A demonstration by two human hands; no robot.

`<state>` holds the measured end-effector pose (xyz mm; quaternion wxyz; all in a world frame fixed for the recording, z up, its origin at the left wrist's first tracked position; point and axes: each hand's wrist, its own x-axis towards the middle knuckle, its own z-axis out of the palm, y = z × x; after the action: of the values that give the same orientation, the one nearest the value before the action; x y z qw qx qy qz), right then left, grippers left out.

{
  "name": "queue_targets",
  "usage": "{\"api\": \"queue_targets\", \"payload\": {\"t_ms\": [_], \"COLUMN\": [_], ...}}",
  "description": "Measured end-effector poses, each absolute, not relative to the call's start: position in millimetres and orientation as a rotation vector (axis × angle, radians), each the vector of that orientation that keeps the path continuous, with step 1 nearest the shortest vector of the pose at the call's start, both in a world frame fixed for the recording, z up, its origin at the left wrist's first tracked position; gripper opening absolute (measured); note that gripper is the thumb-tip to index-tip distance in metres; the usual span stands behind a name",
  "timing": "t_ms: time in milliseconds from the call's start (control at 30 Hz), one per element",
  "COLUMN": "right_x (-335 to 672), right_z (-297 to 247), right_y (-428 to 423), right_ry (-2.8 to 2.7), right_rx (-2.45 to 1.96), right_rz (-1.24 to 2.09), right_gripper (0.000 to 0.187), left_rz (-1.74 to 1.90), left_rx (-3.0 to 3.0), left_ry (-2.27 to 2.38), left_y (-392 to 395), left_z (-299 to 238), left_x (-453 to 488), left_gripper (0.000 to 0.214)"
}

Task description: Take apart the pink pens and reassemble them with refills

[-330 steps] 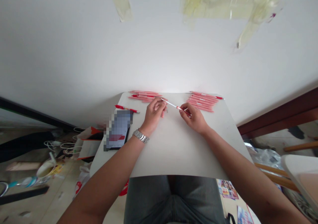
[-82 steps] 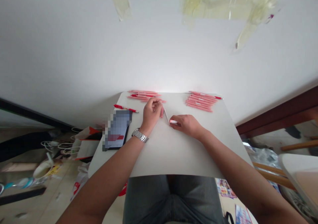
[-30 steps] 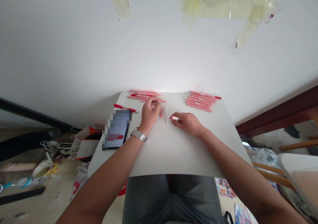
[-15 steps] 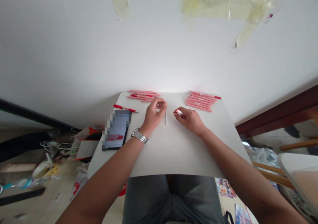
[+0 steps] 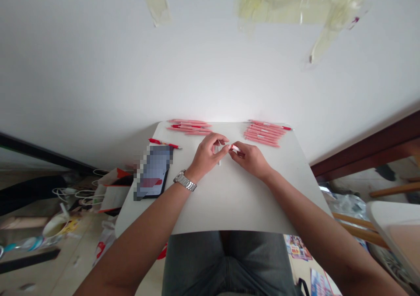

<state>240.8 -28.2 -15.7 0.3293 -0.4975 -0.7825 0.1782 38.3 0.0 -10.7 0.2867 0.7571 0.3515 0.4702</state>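
Note:
My right hand (image 5: 250,156) is closed around a short red-and-white pen piece (image 5: 235,148), most of which its fingers hide. My left hand (image 5: 210,152), with a metal watch (image 5: 185,180) on its wrist, is curved with thumb and forefinger apart. Its thumb tip is at the left end of the pen piece; whether they touch I cannot tell. Under the left hand a thin white stick (image 5: 219,162), like a pen refill, lies on the white table (image 5: 226,204), partly hidden by the thumb.
Several pink pens (image 5: 190,127) lie at the back left, and a row of pink pens (image 5: 264,135) at the back right. A red pen (image 5: 164,143) sits above a phone (image 5: 152,173) on the left. The wall (image 5: 210,77) borders the table's far edge.
My left hand has moved right and its thumb and forefinger have spread, reaching the end of the pen piece. My right hand has stayed nearly still, keeping its hold.

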Motion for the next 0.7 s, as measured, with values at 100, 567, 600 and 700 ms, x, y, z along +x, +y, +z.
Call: {"api": "queue_targets", "payload": {"t_ms": [100,567,600,700], "right_x": [240.7,242.1,242.1,242.4], "right_z": [-15.7,-18.0,-17.9,-18.5], "right_y": [-28.2,-27.5,-27.5,-27.0], "right_ry": [-2.056,-2.082,-2.083,-2.084], "right_rx": [-1.291,-1.255,-1.251,-1.243], "right_rz": [0.472,0.494,0.491,0.476], "right_gripper": [0.017,0.014,0.014,0.015], "left_rz": [1.247,1.230,1.228,1.221], "left_rx": [2.048,2.114,2.109,2.082], "left_ry": [0.938,0.931,0.933,0.935], "left_y": [-0.4,-3.8,-3.8,-3.5], "left_z": [-10.3,-7.9,-8.1,-8.0], "left_x": [38.1,42.2,42.0,41.0], "left_gripper": [0.014,0.010,0.010,0.010]}}
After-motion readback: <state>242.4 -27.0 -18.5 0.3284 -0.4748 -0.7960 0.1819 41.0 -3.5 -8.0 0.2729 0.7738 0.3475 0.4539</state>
